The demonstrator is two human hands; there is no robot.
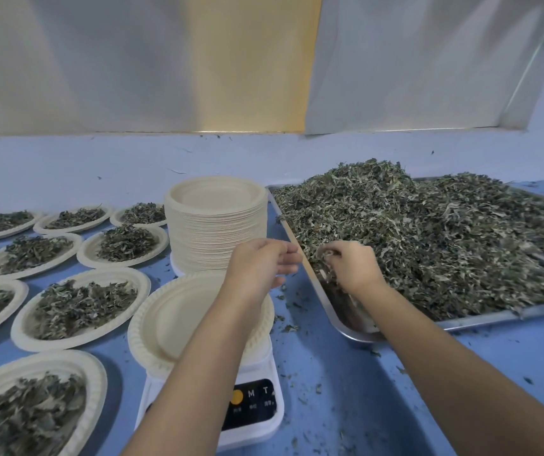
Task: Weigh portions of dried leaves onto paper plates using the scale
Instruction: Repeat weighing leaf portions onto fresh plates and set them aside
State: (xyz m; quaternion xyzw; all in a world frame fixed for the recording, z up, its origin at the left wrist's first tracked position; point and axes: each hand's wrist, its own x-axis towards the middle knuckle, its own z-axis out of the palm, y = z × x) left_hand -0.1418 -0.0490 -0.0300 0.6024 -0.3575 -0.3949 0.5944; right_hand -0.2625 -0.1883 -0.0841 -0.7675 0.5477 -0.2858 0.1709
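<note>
Dried leaves (428, 241) sit gripped by the right hand (351, 268), fingers curled; left hand (259, 266) fingers relaxed, empty.

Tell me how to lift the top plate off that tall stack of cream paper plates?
I'd pinch the top cream paper plate by its flared near rim, coming from above and in front. The rim stands proud of the tall stack, offering a lip; the rectangular steel tray crowds the right side.

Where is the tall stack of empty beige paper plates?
Head view, centre: the stack stands just behind the white digital scale, left of the steel tray of dried leaves, right of the leaf-filled plates.
</note>
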